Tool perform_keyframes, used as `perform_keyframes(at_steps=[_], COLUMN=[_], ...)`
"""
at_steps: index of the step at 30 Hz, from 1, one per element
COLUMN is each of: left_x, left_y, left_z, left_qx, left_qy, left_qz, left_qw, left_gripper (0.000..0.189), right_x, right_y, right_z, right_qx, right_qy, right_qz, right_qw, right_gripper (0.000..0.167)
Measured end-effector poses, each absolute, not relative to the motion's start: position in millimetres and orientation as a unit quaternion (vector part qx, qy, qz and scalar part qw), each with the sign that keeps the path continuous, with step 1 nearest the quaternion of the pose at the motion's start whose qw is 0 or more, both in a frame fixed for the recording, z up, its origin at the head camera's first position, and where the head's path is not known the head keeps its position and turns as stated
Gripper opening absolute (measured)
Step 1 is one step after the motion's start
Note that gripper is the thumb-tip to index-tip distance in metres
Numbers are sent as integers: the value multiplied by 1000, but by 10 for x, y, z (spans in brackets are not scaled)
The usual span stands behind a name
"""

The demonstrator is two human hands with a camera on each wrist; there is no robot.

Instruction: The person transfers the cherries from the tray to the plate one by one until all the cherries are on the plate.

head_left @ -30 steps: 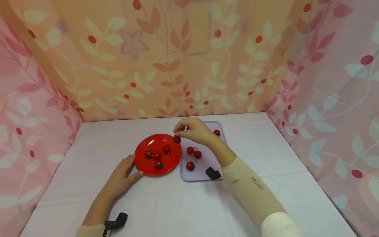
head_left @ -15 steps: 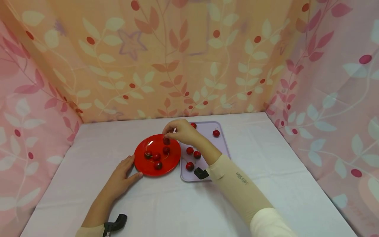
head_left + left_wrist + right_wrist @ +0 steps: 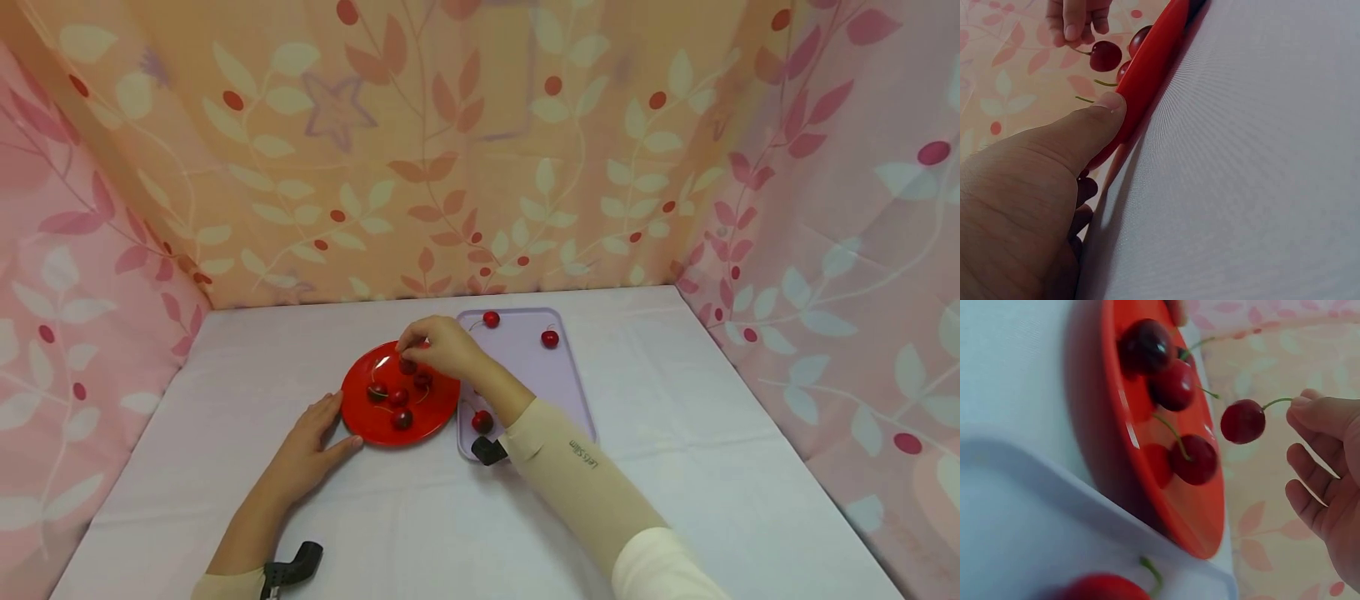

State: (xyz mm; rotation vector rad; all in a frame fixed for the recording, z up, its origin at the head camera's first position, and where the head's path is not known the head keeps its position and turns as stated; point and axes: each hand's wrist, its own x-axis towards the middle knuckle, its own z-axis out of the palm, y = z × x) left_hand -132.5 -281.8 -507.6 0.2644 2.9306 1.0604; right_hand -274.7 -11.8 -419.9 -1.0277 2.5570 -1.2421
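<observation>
My right hand (image 3: 442, 346) is above the red plate (image 3: 352, 415), thumb and fingertips pinching a cherry's stem. In the right wrist view that cherry (image 3: 1243, 421) hangs by its green stem, apart from the plate. Several cherries lie together on the plate, among them a dark one (image 3: 402, 419) at the near side and a red one (image 3: 1194, 460) with its stem up. My left hand (image 3: 307, 450) rests at the plate's left edge, fingers along the rim. The left wrist view has its thumb (image 3: 1094, 125) touching the rim; the other fingers are mostly hidden there.
To the right of the plate lies a lilac tray (image 3: 536, 375). On it are cherries at the far edge (image 3: 491, 319), far right (image 3: 550, 338) and near left (image 3: 482, 422); my right arm hides part. White cloth (image 3: 420, 525) covers the table; patterned curtains (image 3: 450, 167) enclose it.
My right hand has moved left from the gap between tray and plate to over the plate, carrying the cherry lower. The left hand keeps its place at the rim.
</observation>
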Motion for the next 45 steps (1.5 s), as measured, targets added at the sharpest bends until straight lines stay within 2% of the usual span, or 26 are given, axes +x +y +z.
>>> perform_keyframes(at_steps=[10,15,24,35,45], left_x=[-1321,-1321,-1327,-1333,-1323], left_y=[-2810,-2804,-2806,-2811,-2801], left_z=[-5057,-5047,-5046,-5052,-5037], left_qx=[83,80,84,83,78], left_qy=[938,939,937,938,940], left_qz=[336,335,338,335,332], left_qw=[9,11,10,13,16], left_gripper=[95,94,93,94,94], right_x=[-2668,-2662,-2650,-2589,-2323], right_y=[-231,-257,-319,-252,19], right_z=[-4344,-4378,-4398,-4210,-3994], right_qx=[-296,-315,-341,-355,-358], right_qy=[851,855,868,862,857], right_qz=[-424,-401,-351,-355,-369], right_qw=[89,98,82,72,41], right_gripper=[7,8,8,12,11])
